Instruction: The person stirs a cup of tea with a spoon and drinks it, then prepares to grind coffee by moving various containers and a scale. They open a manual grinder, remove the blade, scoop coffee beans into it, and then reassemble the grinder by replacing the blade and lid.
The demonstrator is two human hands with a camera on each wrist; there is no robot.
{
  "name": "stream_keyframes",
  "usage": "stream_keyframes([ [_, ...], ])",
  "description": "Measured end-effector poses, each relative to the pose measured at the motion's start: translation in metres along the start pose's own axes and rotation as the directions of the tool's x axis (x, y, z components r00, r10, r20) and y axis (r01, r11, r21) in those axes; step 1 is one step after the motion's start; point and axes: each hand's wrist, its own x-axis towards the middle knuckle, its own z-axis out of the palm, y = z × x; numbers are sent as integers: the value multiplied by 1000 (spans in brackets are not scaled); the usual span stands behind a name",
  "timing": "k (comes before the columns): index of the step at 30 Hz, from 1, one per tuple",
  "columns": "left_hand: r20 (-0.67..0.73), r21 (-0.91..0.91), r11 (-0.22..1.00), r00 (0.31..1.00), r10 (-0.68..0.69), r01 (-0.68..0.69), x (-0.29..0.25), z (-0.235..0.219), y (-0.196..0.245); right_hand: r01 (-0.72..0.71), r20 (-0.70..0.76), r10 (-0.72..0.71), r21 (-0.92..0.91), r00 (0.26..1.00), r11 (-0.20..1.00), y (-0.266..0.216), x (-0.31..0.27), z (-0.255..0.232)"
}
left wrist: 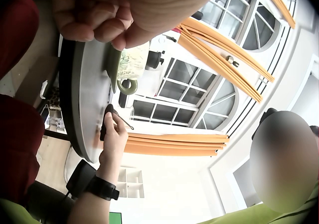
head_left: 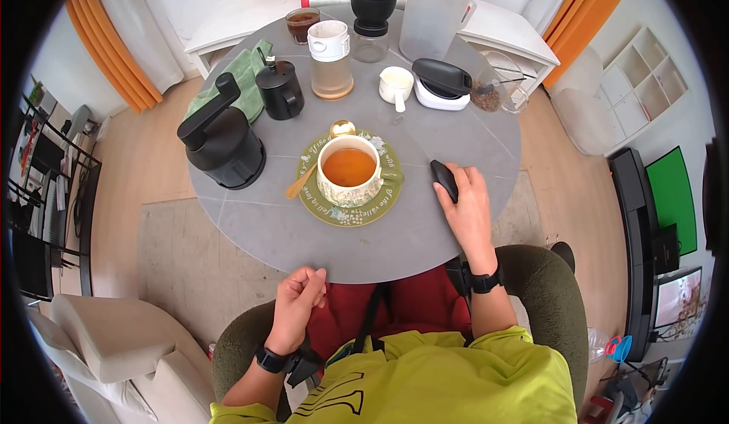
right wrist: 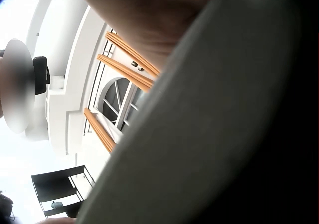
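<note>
On the round grey table, my right hand [head_left: 468,210] holds a small black object [head_left: 444,180] near the right edge; the same hand [left wrist: 114,139] shows in the left wrist view. My left hand [head_left: 301,295] hangs at the table's front edge, fingers curled, nothing visible in it. Between and beyond the hands, a cup of orange-brown liquid [head_left: 350,167] stands on a green plate [head_left: 345,217], with a wooden spoon [head_left: 298,187] at its left and a gold item [head_left: 342,128] behind it. The right wrist view is mostly blocked by the table's edge [right wrist: 189,114].
A black kettle-like pot [head_left: 228,150], a black lidded pitcher [head_left: 280,93] and a green cloth [head_left: 241,82] stand left. Farther back are a white-topped glass [head_left: 331,74], a hand grinder [head_left: 372,29], a translucent jug [head_left: 431,25], a small white cup [head_left: 396,83] and a white-and-black device [head_left: 442,83].
</note>
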Motion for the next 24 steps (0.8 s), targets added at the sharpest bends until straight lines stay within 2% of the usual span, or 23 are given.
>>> stream_keyframes([
  [11,0,-13,1000,1000,-5,5,-1,2,0,19,-59,-19,-1,998,1000,5,-4,12],
  [14,-38,-61,997,998,52,-54,-1,-1,-2,21,-81,-20,10,997,1000,7,-4,11],
  [16,-101,-83,986,986,136,-144,-3,-4,1,-77,-75,101,271,992,959,9,-4,8],
  [17,-99,-88,985,985,140,-149,-3,-2,2,-71,-78,95,267,992,961,13,-3,8],
  [19,-206,58,962,939,274,-268,-4,1,5,-125,-113,213,521,970,844,25,1,4],
  [20,-199,141,944,926,322,-298,-2,-2,2,-91,-147,201,542,968,836,33,7,-3],
  [21,-198,140,943,925,325,-301,0,-2,-3,-116,-158,243,561,957,820,45,17,-11],
  [23,-116,446,829,896,429,-338,2,-3,-9,-114,-185,288,626,940,771,71,46,-32],
  [24,-111,444,827,895,431,-343,0,-1,-6,-86,-201,291,669,935,738,84,64,-44],
])
